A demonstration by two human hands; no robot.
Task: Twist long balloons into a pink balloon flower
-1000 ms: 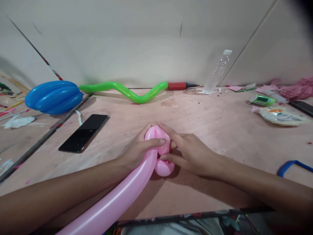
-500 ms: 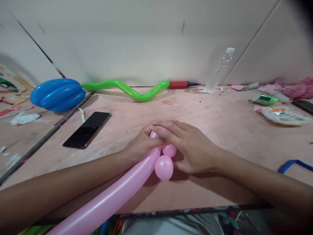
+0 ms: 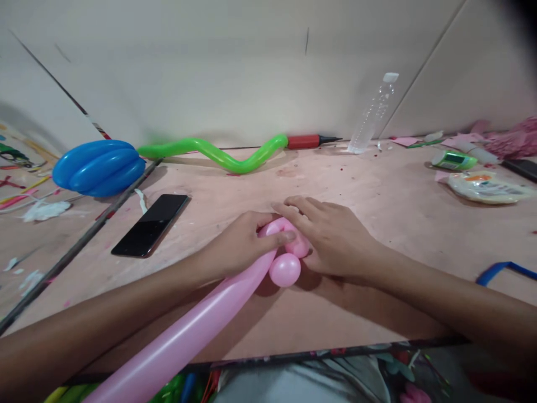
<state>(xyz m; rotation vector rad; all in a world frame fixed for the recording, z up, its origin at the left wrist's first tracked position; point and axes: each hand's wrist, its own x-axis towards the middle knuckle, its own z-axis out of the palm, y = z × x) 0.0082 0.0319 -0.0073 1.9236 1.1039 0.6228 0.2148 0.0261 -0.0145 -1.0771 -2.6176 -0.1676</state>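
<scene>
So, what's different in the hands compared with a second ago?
The right hand has taken its thumb off the small round bubble of the pink modelling balloon; that thumb is now out of sight. Neither hand has let go: the left hand keeps its thumb across the folded end. The smartphone, blue balloon and plastic bottle stayed put.

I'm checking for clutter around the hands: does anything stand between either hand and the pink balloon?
Nothing visible does: the left hand grips the pink balloon directly, thumb across its bend, and the right hand lies against its twisted end.
</scene>
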